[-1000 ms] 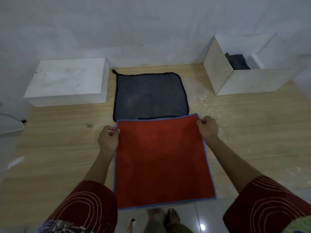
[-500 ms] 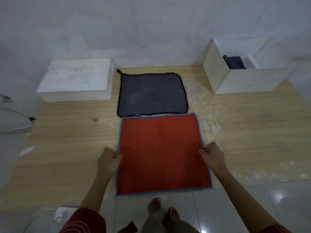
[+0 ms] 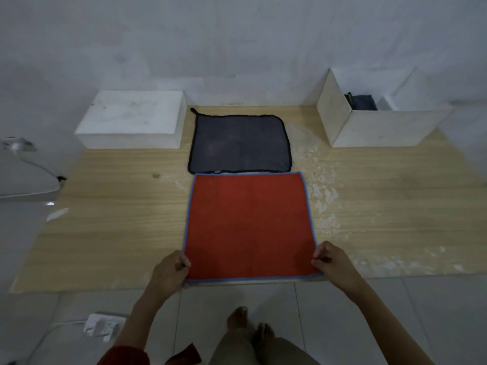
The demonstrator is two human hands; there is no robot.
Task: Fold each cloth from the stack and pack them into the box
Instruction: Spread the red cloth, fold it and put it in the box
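Note:
A red cloth (image 3: 249, 222) with a blue hem lies flat on the wooden table (image 3: 118, 212), its near edge at the table's front edge. My left hand (image 3: 170, 271) pinches its near left corner, and my right hand (image 3: 330, 264) pinches its near right corner. Just beyond it a grey cloth (image 3: 239, 143) with black trim lies flat. An open white box (image 3: 374, 127) stands at the back right, with a dark folded cloth (image 3: 362, 102) inside.
A closed white block (image 3: 131, 119) sits at the back left against the wall. Scuffed white patches mark the table right of the cloths. Below the table edge are floor tiles, my bare feet (image 3: 247, 322), and a white packet (image 3: 101, 325) with a cable.
Both hands slid from the red cloth's far corners along its side edges down to its near corners. The cloth now lies fully flat. The camera drew back.

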